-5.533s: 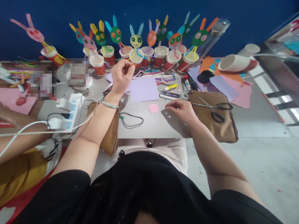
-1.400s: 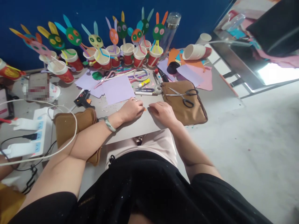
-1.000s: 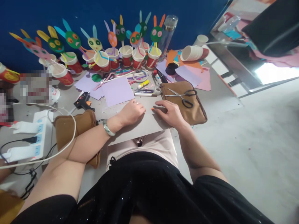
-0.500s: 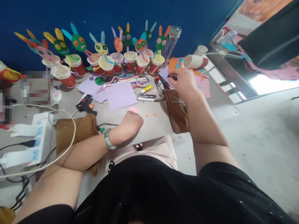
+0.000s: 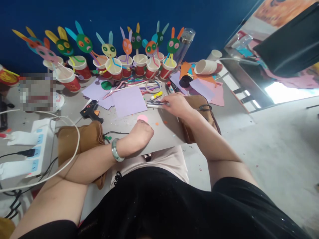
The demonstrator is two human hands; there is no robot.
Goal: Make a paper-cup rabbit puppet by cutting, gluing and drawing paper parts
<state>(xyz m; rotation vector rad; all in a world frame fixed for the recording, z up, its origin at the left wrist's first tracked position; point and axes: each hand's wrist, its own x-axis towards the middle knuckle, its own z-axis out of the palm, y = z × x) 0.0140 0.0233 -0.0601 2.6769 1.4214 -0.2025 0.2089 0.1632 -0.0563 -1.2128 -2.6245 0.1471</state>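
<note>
My left hand (image 5: 141,133) rests at the table's front edge, its fingers curled and pinched on the edge of a pink paper circle (image 5: 142,118). My right hand (image 5: 178,105) reaches left over the brown pouch (image 5: 200,102), fingers bent together at the pens and slim metal tools (image 5: 155,102); what the fingertips grip is hidden. Just beyond them lies a yellow glue stick (image 5: 156,95). A round black object (image 5: 185,81) sits on purple paper behind my right hand. Small orange dots (image 5: 157,123) lie between my hands.
Paper cups with rabbit-faced figures (image 5: 114,68) line the blue wall. Purple sheets (image 5: 129,101) and a black glue gun (image 5: 91,111) lie left of centre. A power strip (image 5: 40,146) with looping cables stands at the left. Stacked cups (image 5: 206,67) lie at the right.
My right hand has let go of the round black object and moved left and nearer to the pens and metal tools. My left hand stays at the pink circle.
</note>
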